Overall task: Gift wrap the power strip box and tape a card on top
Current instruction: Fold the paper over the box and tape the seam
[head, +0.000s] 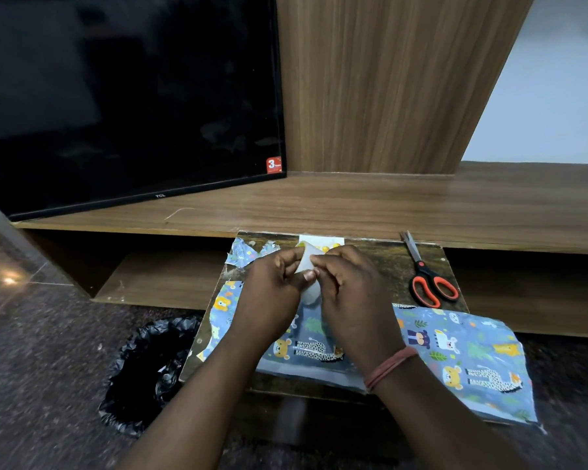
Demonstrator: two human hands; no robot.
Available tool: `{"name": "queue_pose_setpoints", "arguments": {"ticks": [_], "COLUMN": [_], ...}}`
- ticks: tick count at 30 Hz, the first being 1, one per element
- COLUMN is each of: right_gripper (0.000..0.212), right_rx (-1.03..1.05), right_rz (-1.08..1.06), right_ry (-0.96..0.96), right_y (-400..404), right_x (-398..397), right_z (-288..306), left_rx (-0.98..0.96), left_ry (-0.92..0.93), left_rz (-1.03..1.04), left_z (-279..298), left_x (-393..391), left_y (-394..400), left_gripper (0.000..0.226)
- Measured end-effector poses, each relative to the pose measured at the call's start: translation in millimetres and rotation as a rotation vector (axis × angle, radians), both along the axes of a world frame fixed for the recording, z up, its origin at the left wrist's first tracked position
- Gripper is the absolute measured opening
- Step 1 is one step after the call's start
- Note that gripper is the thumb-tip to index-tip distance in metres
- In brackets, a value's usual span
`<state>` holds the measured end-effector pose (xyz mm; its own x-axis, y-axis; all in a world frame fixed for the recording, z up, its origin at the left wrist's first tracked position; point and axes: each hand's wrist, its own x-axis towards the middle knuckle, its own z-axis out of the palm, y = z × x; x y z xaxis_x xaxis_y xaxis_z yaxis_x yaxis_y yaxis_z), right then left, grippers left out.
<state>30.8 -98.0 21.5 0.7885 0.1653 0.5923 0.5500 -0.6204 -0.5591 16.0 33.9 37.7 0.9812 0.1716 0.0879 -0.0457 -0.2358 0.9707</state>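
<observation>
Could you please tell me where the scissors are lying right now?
In the head view, the scissors lie on the right side of the small table, beyond the animal-print wrapping paper and to the right of the right hand.

Board (370, 262) with scissors (428, 283), wrapping paper (462, 351)

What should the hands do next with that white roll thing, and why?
Probably peel a short strip free from the tape roll. Both the left hand and right hand pinch the roll at its edge above the wrapped box, and the white card lies loose beyond them, seemingly untaped.
</observation>
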Motion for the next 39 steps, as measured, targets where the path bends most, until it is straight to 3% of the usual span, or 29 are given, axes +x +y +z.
{"name": "queue_pose_setpoints", "arguments": {"ticks": [3,6,11,13,19,22,26,32,36,39], "right_gripper": [0.011,0.007,0.007,0.009,0.014,0.012,0.009,0.012,0.010,0.008], "right_rx": [0.005,0.029,0.040,0.021,-0.146,-0.231,-0.299,-0.281,-0.258,-0.126], "right_rz": [0.026,0.041,0.016,0.010,-0.002,-0.008,-0.023,0.118,0.178,0.196], "right_ry": [0.022,0.058,0.057,0.055,-0.030,-0.051,-0.026,0.018,0.030,0.099], "right_y": [-0.8,-5.9,-7.1,-8.0,-7.5,-7.2,-6.6,-10.8,-11.1,-15.0], "right_x": [2.8,5.9,6.7,7.8,7.8,8.2,7.5,10.0,7.9,8.8], "right_z": [2.5,4.9,6.3,6.1,3.8,3.9,6.2,11.6,12.4,11.9], "left_rx": [0.070,0.176,0.339,0.396,0.491,0.482,0.339,0.083,0.089,0.123], "left_ry": [0.018,0.009,-0.063,-0.077,-0.085,-0.088,-0.074,0.050,0.040,0.049], "left_rz": [-0.019,-0.065,-0.094,-0.098,-0.089,-0.115,-0.191,-0.229,-0.194,-0.184], "left_z": [-4.5,-6.3,-1.6,0.6,-0.8,-3.1,-4.1,6.4,7.7,7.3], "left_x": [3.4,3.7,3.6,2.2,1.8,3.8,3.6,1.7,2.9,3.4], "left_y": [6.0,7.7,4.2,3.2,4.8,7.4,10.7,17.8,22.5,24.4], "left_gripper": [0.031,0.037,0.005,0.023,0.043,0.044,0.005,0.026,0.027,0.025]}}
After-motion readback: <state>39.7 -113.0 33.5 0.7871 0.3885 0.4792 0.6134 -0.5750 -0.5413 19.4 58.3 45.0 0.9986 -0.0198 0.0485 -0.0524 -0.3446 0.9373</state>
